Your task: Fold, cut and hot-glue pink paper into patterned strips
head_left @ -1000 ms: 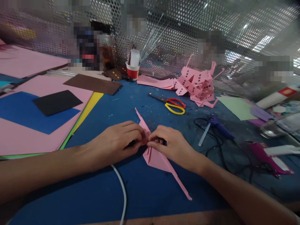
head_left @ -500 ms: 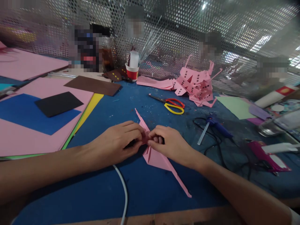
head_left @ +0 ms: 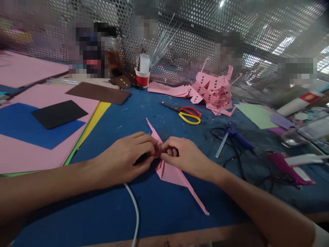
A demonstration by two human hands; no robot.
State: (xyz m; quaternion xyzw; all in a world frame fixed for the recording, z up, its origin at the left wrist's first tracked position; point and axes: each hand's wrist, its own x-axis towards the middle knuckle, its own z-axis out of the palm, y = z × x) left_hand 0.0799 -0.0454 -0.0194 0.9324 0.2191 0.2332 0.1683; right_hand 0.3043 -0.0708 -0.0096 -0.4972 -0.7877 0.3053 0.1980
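A folded piece of pink paper (head_left: 172, 175) lies slantwise on the blue tabletop in front of me, with a long narrow strip along its edge. My left hand (head_left: 132, 156) pinches its middle from the left, thumb and fingers closed on the paper. From the right, my right hand (head_left: 182, 156) pinches the same spot, its fingers curled in. Both sets of fingertips nearly meet, and they cover the fold between them. Beyond the hands lie scissors (head_left: 189, 115) with one red and one yellow handle loop.
A blue glue gun (head_left: 238, 137) with its black cord lies to the right. Farther back sits a heap of pink paper cutouts (head_left: 214, 91). Coloured sheets (head_left: 48, 156) are stacked at left. A white cable (head_left: 135, 209) runs off the front edge. A paper cup (head_left: 142, 78) stands by the perforated metal screen.
The view has shifted slightly. Both hands stay on the pink paper in almost the same pose, and nothing has been let go.
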